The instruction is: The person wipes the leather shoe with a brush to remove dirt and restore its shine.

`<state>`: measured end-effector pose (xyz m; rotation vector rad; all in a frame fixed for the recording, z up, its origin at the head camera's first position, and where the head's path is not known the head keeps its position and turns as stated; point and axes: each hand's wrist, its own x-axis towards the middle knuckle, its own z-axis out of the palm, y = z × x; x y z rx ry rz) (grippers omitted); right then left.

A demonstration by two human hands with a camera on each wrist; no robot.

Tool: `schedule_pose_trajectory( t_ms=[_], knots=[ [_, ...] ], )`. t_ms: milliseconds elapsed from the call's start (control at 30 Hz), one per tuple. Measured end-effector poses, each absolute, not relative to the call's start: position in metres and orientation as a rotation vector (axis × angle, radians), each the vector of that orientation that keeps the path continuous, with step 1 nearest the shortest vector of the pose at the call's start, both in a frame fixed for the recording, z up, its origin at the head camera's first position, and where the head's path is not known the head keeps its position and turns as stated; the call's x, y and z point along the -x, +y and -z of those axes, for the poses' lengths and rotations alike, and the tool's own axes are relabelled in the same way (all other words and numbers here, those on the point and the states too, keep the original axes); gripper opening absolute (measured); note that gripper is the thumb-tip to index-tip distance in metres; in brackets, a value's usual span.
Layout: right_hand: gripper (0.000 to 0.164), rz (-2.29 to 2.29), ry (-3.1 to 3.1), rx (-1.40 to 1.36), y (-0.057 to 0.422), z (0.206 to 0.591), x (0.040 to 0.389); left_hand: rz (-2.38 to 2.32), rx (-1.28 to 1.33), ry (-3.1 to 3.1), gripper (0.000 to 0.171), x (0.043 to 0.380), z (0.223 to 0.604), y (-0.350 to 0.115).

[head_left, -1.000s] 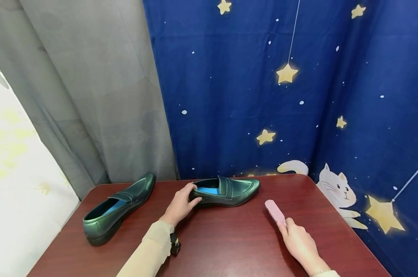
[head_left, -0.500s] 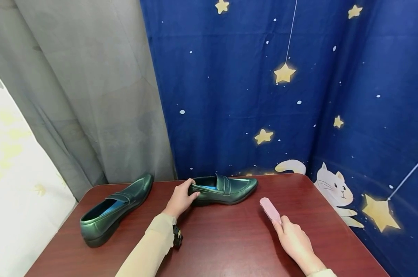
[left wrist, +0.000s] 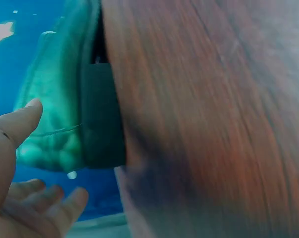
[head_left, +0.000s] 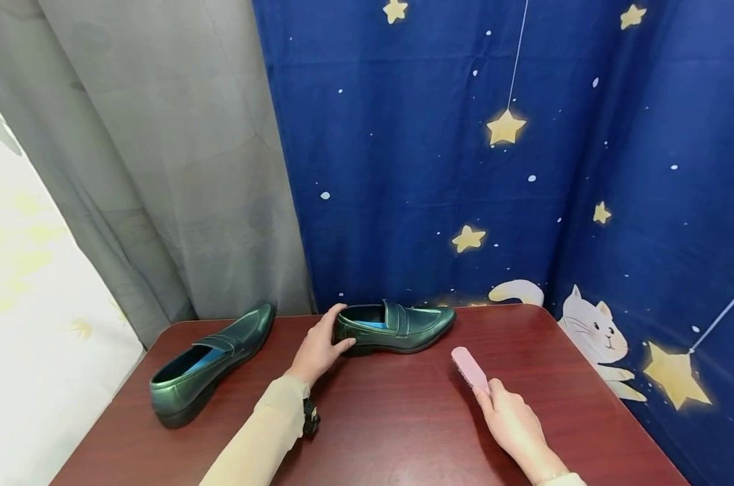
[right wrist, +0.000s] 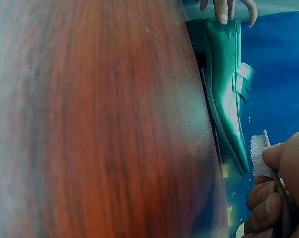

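Observation:
A dark green loafer (head_left: 412,329) with a blue insole stands near the table's back edge, toe to the right. My left hand (head_left: 319,347) holds its heel, with the thumb on the near side; in the left wrist view the thumb (left wrist: 28,119) lies against the heel (left wrist: 55,134). My right hand (head_left: 515,418) grips the handle of a pink brush (head_left: 468,368), in front of and right of the toe and apart from it. White bristles (right wrist: 258,154) show in the right wrist view. A second green loafer (head_left: 187,381) stands at the left, toe pointing back.
The dark red wooden table (head_left: 397,418) carries both shoes. Behind it hang a grey curtain (head_left: 178,148) and a blue star-patterned curtain (head_left: 403,148). A white patterned cloth (head_left: 32,324) hangs at the left.
The held loafer has shifted slightly back and turned a little, with my left hand staying at its heel. My right hand has moved a little to the left with the brush.

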<state>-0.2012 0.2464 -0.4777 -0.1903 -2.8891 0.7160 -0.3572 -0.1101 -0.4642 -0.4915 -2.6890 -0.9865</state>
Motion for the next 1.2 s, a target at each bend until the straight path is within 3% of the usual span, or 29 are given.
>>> schedule_pose_trajectory(
  t_ms=[100, 333, 767, 1033, 1200],
  knots=[
    [0.026, -0.720, -2.880, 0.184, 0.243, 0.476, 0.200, 0.924, 0.433, -2.709, 0.081, 0.350, 0.457, -0.119],
    [0.028, -0.737, -2.874, 0.174, 0.237, 0.474, 0.195, 0.630, 0.434, -2.806, 0.071, 0.328, 0.448, -0.155],
    [0.029, -0.738, -2.866, 0.136, 0.228, 0.470, 0.191, 0.349, 0.346, -2.724, 0.068, 0.293, 0.448, -0.219],
    [0.026, -0.756, -2.859, 0.110, 0.220, 0.469, 0.185, 0.327, 0.202, -2.633, 0.019, 0.273, 0.444, -0.252],
    [0.027, -0.767, -2.860, 0.095, 0.216, 0.472, 0.181, 0.297, 0.226, -2.517, 0.020, 0.263, 0.444, -0.272]
  ],
)
